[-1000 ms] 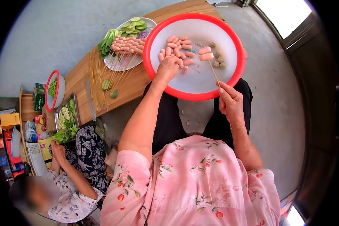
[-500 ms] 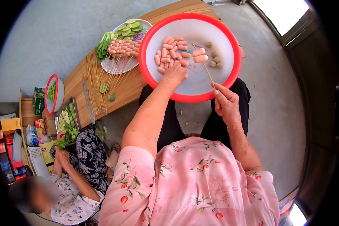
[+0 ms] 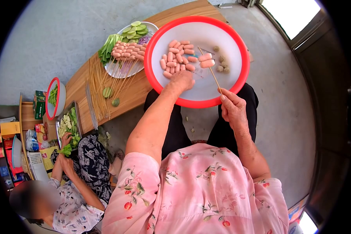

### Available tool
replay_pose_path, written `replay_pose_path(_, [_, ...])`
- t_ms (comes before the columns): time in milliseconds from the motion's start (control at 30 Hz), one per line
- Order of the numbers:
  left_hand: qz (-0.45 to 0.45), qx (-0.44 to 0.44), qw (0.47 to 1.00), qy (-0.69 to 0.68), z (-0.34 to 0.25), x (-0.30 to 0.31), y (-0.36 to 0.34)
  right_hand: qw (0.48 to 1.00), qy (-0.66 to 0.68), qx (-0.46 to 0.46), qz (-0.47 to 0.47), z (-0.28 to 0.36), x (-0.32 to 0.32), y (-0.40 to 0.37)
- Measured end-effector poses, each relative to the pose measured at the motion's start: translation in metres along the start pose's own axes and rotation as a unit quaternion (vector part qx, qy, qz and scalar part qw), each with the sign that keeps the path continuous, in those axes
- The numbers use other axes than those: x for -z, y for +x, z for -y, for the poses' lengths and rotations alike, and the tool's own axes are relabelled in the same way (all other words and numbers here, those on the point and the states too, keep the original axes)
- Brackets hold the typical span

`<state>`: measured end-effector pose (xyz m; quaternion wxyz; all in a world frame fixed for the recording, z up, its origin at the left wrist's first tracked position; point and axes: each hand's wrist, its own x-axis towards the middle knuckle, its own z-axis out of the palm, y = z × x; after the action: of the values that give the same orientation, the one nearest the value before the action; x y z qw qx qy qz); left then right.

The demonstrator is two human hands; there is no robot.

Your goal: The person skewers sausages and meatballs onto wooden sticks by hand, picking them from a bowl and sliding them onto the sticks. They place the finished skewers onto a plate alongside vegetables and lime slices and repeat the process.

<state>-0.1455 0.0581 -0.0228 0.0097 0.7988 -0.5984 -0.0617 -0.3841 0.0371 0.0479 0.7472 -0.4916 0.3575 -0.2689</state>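
Observation:
In my right hand (image 3: pixel 233 106) is a bamboo skewer (image 3: pixel 215 80), pinched near its lower end, with two small pink sausages (image 3: pixel 206 63) threaded crosswise near its tip. The skewer slants over a white basin with a red rim (image 3: pixel 243 39). My left hand (image 3: pixel 182 80) reaches inside the basin, at the near edge of a heap of loose sausages (image 3: pixel 178 56). Its fingers are curled downward, and whatever they hold is hidden beneath them. Several greyish meatballs (image 3: pixel 222 62) lie at the basin's right side.
A plate (image 3: pixel 117 72) bears skewered sausages (image 3: pixel 126 50), cucumber slices (image 3: pixel 135 30) and greens. Bare skewers (image 3: pixel 97 87) lie on the wooden table (image 3: pixel 80 84). At lower left, another person (image 3: pixel 76 191) handles leaves beside a metal tray (image 3: pixel 78 117) of vegetables.
My left hand has drawn slightly back from the heap, its fingers curling under. The skewer in my right hand has shifted a little left and down. The other person's hand has moved over the tray.

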Motion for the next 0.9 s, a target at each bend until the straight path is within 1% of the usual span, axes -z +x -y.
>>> replay_pose_path(33, [0.000,0.001,1.000,0.000,0.005,-0.009,0.002,1.000,0.002,-0.001,0.001,0.000,0.000,0.000])
replay_pose_path(100, [-0.155,-0.045,0.987,-0.020,0.009,-0.010,0.003,1.000,0.005,-0.002,0.004,0.001,0.000,-0.001])
replay_pose_path(133, [-0.155,-0.044,0.987,-0.020,0.014,-0.010,0.005,1.000,0.007,-0.003,0.006,0.002,0.000,-0.001])
replay_pose_path(167, [-0.096,0.015,0.975,-0.198,0.014,0.015,0.003,1.000,0.008,-0.003,0.006,0.002,0.000,0.000])
replay_pose_path(200, [-0.033,0.074,0.926,-0.369,0.013,0.037,0.000,1.000,-0.001,-0.001,0.012,0.002,0.000,0.000])
replay_pose_path(233, [-0.034,0.075,0.926,-0.368,0.013,0.052,-0.005,1.000,-0.009,0.001,0.017,0.002,0.001,-0.001])
replay_pose_path(267, [-0.034,0.129,0.839,-0.528,0.012,0.064,-0.014,1.000,-0.008,0.001,0.018,0.002,0.001,-0.002])
replay_pose_path(300, [-0.035,0.178,0.721,-0.669,0.013,0.072,-0.023,0.999,-0.018,-0.001,0.033,0.003,0.001,-0.004])
replay_pose_path(333, [-0.037,0.180,0.721,-0.668,0.019,0.074,-0.029,0.998,-0.027,-0.004,0.048,0.002,0.001,-0.005])
replay_pose_path(400, [-0.053,0.189,0.636,-0.746,0.031,0.078,-0.041,0.997,-0.034,-0.005,0.070,0.000,-0.001,-0.007])
replay_pose_path(433, [-0.055,0.190,0.637,-0.745,0.036,0.081,-0.046,0.995,-0.042,-0.006,0.088,-0.002,-0.002,-0.008])
replay_pose_path(500, [-0.053,0.196,0.588,-0.783,0.041,0.088,-0.055,0.993,-0.053,-0.007,0.108,-0.001,-0.004,-0.011])
replay_pose_path(533, [-0.062,0.200,0.577,-0.789,0.043,0.090,-0.060,0.990,-0.067,-0.007,0.123,0.001,-0.006,-0.015])
replay_pose_path(667, [-0.071,0.182,0.566,-0.801,0.041,0.092,-0.064,0.985,-0.081,-0.013,0.150,-0.003,-0.006,-0.014])
replay_pose_path(733, [-0.093,0.179,0.554,-0.808,0.039,0.089,-0.063,0.984,-0.086,-0.018,0.158,-0.003,-0.006,-0.014])
replay_pose_path(900, [-0.104,0.183,0.556,-0.804,0.037,0.088,-0.062,0.983,-0.093,-0.021,0.157,-0.004,-0.006,-0.014])
